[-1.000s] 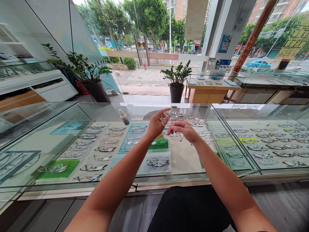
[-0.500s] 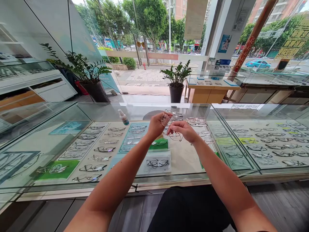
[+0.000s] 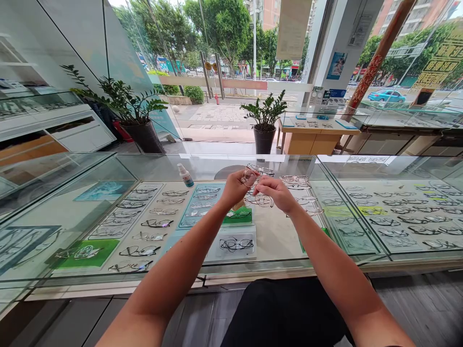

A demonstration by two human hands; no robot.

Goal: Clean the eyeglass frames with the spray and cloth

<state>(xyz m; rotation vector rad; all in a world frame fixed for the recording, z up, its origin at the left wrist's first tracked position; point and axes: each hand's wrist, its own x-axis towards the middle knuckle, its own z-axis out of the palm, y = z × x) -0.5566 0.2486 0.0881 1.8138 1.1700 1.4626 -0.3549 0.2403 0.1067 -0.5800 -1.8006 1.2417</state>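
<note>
My left hand is closed on a thin-rimmed pair of glasses, held above the glass counter. Close beside it on the right, my right hand has its fingers pinched together near the lower part of these glasses; what is between its fingertips is too small to tell. Under and behind the hands, several glasses lie on the counter, among them a thin frame just below my right hand and a stack of frames to the right.
A spray bottle stands on the glass counter at the left. Rows of glasses lie inside the case, with dark glasses near the front. Potted plants stand beyond the counter. Another display case adjoins at the right.
My right hand has moved slightly up and closer to my left hand. The held glasses have turned a little.
</note>
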